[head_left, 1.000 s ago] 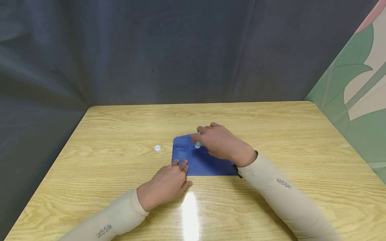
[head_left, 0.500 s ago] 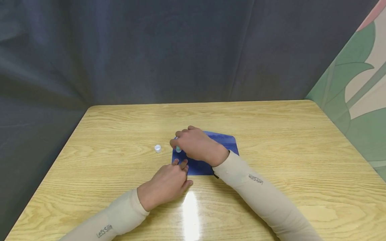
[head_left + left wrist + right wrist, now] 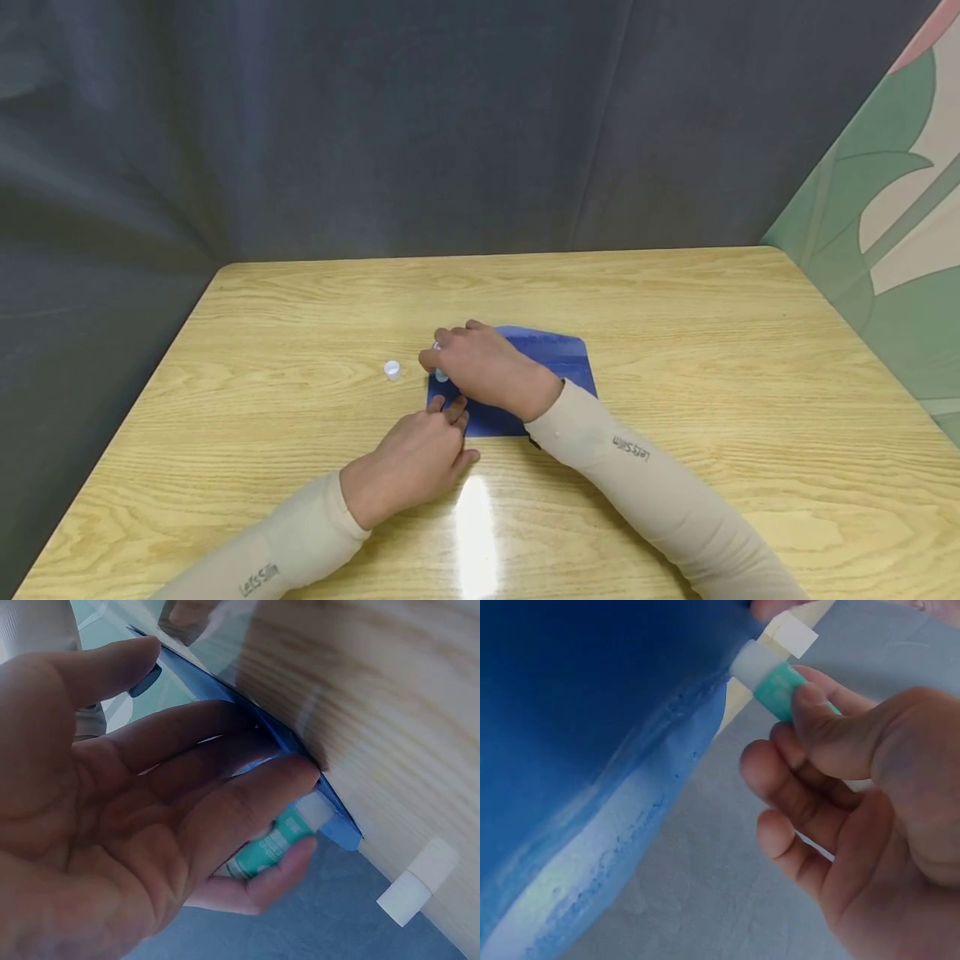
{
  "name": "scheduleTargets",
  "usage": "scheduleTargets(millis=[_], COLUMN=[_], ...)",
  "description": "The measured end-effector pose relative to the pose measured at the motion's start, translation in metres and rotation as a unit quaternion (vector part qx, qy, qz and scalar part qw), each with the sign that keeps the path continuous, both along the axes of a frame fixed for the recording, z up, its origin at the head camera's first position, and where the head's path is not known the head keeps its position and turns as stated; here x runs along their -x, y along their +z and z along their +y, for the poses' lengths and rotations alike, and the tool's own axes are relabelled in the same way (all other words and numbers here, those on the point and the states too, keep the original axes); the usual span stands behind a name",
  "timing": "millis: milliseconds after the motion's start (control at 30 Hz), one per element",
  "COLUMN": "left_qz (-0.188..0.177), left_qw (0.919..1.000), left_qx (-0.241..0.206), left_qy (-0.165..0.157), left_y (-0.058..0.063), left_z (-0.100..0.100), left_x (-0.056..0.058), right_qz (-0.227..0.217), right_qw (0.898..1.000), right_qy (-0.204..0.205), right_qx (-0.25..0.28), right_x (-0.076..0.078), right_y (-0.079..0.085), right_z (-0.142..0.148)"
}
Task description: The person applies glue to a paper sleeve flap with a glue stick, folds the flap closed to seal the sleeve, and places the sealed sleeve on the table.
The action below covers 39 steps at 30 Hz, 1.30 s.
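A blue envelope [image 3: 558,357] lies on the table with its flap on the far side. My right hand [image 3: 491,371] pinches a teal-and-white glue stick [image 3: 780,691] between thumb and fingers. In the right wrist view, the stick's white end meets the envelope at one end of the flap crease, and smeared glue streaks [image 3: 592,847] run along the flap. My left hand [image 3: 411,460] rests its fingertips on the envelope's near left corner, holding nothing. In the head view, my right hand hides most of the glue stick and the flap's left part.
A white cap [image 3: 392,371] stands on the wooden table [image 3: 262,400], just left of the envelope. Dark cloth [image 3: 420,133] hangs behind the table and along its left side. A leaf-patterned panel [image 3: 900,242] borders the right side.
My right hand has slid left with the glue stick, from the middle of the flap to its left end, barely moving in the last half second. My left hand has stayed in place.
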State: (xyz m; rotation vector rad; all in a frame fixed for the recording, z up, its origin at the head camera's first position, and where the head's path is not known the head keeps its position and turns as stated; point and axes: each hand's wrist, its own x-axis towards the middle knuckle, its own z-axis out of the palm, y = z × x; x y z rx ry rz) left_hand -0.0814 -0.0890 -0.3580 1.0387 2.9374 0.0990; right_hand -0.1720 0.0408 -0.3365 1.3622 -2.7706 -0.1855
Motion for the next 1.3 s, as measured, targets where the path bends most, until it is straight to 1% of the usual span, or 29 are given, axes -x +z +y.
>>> scheduleTargets(millis=[133, 367, 600, 833, 1067, 1300], left_qz=[-0.005, -0.026, -0.034, -0.039, -0.040, -0.034], left_qw=[1.0000, 0.9994, 0.9989, 0.9986, 0.9986, 0.9989], left_qx=[0.000, -0.013, -0.007, -0.014, -0.012, -0.015], left_qy=[0.006, 0.020, 0.032, 0.033, 0.032, 0.028], left_y=[0.000, 0.000, 0.001, 0.001, 0.002, 0.003], left_z=[0.001, 0.003, 0.004, 0.002, 0.002, 0.000], left_x=[0.000, 0.001, 0.001, 0.000, -0.001, -0.003], right_qz=[-0.013, -0.009, -0.015, 0.000, 0.022, 0.027], right_qw=[1.000, 1.000, 0.999, 0.999, 0.998, 0.997], right_qy=[-0.012, -0.013, -0.041, -0.049, -0.062, -0.075], right_qx=[-0.010, -0.003, -0.015, -0.021, -0.018, -0.006], right_x=[0.000, -0.002, -0.005, -0.006, -0.008, -0.009], right_y=[0.001, 0.001, 0.002, 0.003, 0.002, 0.001], right_z=[0.007, 0.032, 0.056, 0.078, 0.106, 0.130])
